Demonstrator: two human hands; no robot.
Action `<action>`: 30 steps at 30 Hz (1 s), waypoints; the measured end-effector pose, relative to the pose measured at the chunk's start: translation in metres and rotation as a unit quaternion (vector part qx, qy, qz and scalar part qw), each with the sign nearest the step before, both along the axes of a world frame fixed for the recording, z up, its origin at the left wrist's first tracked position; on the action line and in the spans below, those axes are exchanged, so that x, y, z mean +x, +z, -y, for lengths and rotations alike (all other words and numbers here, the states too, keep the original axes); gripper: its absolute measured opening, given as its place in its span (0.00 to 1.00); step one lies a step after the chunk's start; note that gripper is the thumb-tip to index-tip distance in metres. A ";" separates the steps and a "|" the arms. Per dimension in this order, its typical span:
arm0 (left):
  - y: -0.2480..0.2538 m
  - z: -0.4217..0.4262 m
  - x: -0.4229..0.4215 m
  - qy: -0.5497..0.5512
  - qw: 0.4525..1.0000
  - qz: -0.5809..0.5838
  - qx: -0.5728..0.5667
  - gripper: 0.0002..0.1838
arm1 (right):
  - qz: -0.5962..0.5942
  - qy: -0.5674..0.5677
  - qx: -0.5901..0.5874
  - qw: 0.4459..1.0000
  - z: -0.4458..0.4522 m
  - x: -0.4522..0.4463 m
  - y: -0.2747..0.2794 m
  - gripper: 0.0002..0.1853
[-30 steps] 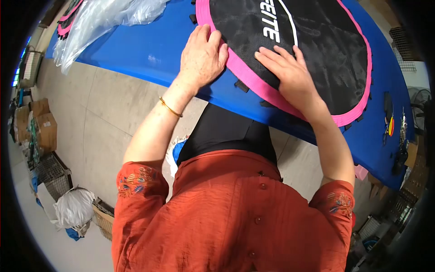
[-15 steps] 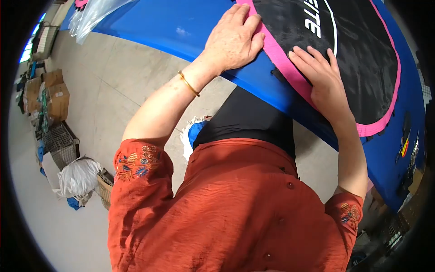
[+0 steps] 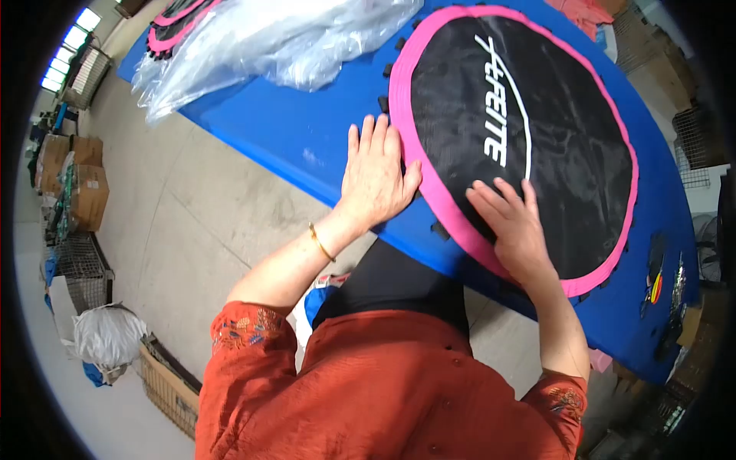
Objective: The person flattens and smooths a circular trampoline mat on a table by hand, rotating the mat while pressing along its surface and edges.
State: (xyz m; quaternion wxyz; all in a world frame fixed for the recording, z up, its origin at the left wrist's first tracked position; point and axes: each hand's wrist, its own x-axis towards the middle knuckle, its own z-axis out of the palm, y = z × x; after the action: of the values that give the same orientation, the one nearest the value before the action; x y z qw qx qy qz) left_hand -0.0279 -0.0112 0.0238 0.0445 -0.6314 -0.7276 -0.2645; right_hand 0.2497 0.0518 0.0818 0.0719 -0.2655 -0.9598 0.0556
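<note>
A round black mat with a pink border and white lettering lies flat on the blue table. Dark tabs stick out around its edge. My left hand rests at the mat's left border, fingers stretched out, thumb on the pink band; a gold bracelet is on that wrist. My right hand lies with fingers spread on the black fabric near the lower edge, below the lettering. Neither hand holds anything.
Clear plastic sheeting covers the table's far left, beside another pink-edged piece. Tools with a red and yellow handle lie at the right. Cardboard boxes, wire baskets and a white sack stand on the left.
The view has shifted, so more of the mat and plastic shows. My left hand's fingers have straightened beside the border. My right hand stays on the black fabric.
</note>
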 end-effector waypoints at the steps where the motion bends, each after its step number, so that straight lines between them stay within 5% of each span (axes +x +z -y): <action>1: 0.003 0.001 0.001 0.001 1.000 0.003 -0.008 0.39 | 0.013 0.001 -0.010 1.000 -0.008 -0.014 0.001 0.38; 14: 0.002 0.001 -0.004 0.004 0.999 0.041 -0.032 0.42 | -0.060 0.031 0.001 0.998 -0.088 -0.137 -0.025 0.43; 24: -0.008 0.004 0.001 -0.001 0.997 0.072 0.001 0.34 | -0.007 0.046 -0.004 0.999 -0.009 -0.021 0.003 0.39; 27: -0.013 0.002 -0.003 -0.027 0.993 0.109 0.019 0.30 | 0.005 -0.036 -0.013 0.999 0.008 0.033 0.010 0.34; 29: -0.007 0.002 -0.005 -0.035 0.985 0.149 0.082 0.21 | 0.004 -0.074 0.015 0.997 0.013 0.075 0.002 0.36; 30: -0.020 0.000 -0.004 -0.038 0.964 0.153 0.214 0.17 | 0.019 -0.102 0.022 0.994 0.016 0.091 0.002 0.37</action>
State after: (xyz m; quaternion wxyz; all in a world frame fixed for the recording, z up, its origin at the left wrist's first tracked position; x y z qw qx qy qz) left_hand -0.0316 -0.0117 0.0042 0.0564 -0.5864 -0.6279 -0.5086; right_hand 0.3409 0.0355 0.0842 0.0647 -0.3611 -0.9300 0.0223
